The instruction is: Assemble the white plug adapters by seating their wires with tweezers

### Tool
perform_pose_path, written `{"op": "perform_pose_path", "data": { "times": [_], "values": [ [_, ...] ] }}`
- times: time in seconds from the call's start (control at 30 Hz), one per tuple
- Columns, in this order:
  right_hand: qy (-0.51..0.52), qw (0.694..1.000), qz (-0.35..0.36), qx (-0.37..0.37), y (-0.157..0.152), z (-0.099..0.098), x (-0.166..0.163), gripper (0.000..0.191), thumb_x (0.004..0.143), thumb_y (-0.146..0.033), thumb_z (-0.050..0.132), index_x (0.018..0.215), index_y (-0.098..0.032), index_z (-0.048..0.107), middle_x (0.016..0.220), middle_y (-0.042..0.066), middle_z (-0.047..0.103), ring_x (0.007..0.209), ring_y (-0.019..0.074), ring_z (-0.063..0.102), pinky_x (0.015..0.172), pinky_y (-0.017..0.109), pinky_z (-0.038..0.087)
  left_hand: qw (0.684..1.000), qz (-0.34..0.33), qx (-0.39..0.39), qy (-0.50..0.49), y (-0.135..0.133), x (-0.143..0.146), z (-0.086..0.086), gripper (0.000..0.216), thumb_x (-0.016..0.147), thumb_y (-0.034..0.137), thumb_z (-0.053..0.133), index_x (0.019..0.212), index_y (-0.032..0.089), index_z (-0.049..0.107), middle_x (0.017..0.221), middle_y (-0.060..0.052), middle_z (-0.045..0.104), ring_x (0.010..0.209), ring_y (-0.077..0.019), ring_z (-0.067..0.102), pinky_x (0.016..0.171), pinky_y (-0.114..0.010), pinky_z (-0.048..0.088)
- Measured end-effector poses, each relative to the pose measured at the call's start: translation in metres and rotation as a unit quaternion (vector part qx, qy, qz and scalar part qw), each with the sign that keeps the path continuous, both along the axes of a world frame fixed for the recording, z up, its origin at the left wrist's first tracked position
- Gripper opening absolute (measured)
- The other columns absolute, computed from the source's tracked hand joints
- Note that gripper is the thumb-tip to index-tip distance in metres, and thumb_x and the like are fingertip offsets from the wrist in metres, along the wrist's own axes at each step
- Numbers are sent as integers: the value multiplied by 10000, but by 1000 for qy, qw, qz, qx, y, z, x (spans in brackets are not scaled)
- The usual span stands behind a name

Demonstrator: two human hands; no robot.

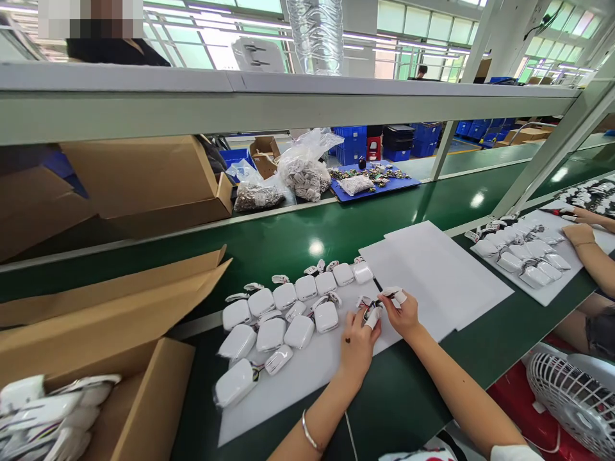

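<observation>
My left hand point(358, 339), with white covers on its fingertips, is closed around a small white part with dark and reddish wires point(367, 302). My right hand point(402, 314), also with white finger covers, pinches a thin dark piece point(377, 285) against that part. Whether this piece is a tool or a cable is too small to tell. Left of my hands, several rounded white plastic units point(271, 334) lie in rows on a white sheet point(307, 368). Smaller white pieces with wires point(279, 360) lie among them.
An open cardboard box point(154, 397) with white units stands at left. White sheets point(437, 275) lie to the right. A co-worker's hands point(581, 230) are beside another group of white units point(523, 250). Bags of small parts point(307, 176) sit behind; a fan point(571, 390) is at lower right.
</observation>
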State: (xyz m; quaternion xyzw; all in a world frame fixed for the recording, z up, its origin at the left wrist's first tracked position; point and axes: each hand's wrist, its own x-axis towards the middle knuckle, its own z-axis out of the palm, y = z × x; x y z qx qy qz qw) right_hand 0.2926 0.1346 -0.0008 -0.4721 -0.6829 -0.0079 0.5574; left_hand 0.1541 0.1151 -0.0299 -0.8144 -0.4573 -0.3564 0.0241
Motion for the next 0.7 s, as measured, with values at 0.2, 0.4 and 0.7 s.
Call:
{"op": "perform_pose_path", "data": {
  "times": [0.2,0.4,0.7],
  "values": [
    [2,1000,14,-18,4,-2,0,133,901,-284,512,836,-198,590,670,24,597,576,144,556,548,257,465,1000,6,15,5,-1,1,5,119,809,149,584,866,179,684,1008,-77,662,813,-220,531,631,-320,500],
    [17,999,5,-51,5,4,-6,188,903,-301,504,768,-192,577,629,4,577,551,133,542,530,242,445,1000,9,23,4,0,1,4,97,801,153,595,849,164,679,1001,-79,661,797,-221,501,619,-322,495],
    [40,998,23,-45,3,13,2,157,908,-282,493,806,-191,570,657,8,594,575,128,554,558,236,456,999,14,40,4,0,3,2,122,811,154,579,877,180,678,994,-81,663,794,-211,506,570,-293,467]
  ]
}}
